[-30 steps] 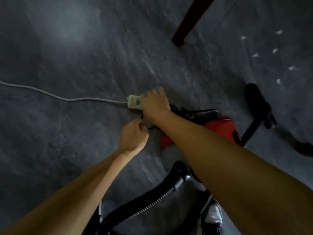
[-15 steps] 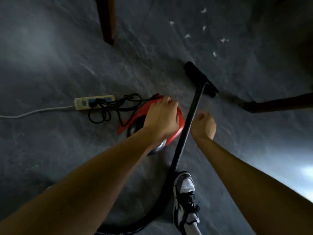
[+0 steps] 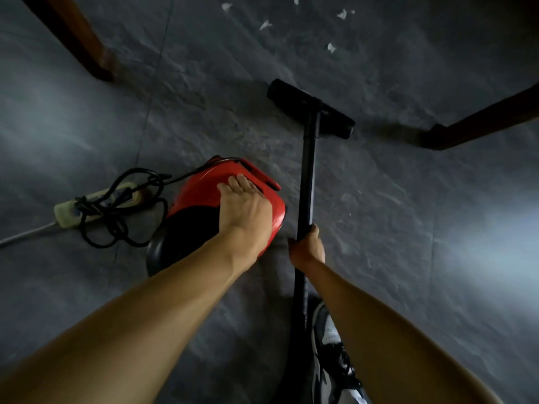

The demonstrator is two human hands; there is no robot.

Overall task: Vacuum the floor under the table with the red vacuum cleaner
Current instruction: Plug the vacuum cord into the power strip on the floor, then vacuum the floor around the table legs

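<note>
left hand [image 3: 243, 211] flat on vacuum [image 3: 204, 196], right hand [image 3: 307, 246] gripping wand [image 3: 307, 176]

The red vacuum cleaner [image 3: 204, 193] sits on grey floor [image 3: 408, 228], its black wand [image 3: 307, 176] angled forward.

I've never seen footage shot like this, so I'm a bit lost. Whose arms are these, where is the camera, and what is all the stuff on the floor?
The camera sits on the person's head and looks down, so the two arms are the wearer's own. There is only this one view.

The left hand rests flat on top of the red vacuum cleaner. The right hand is closed around the black wand, which ends in the floor nozzle on the grey floor.

Left of the vacuum lies a power strip with a tangled black cord over it. Two wooden table legs frame the scene, and white paper scraps lie beyond the nozzle. A sneaker shows at the bottom.
</note>
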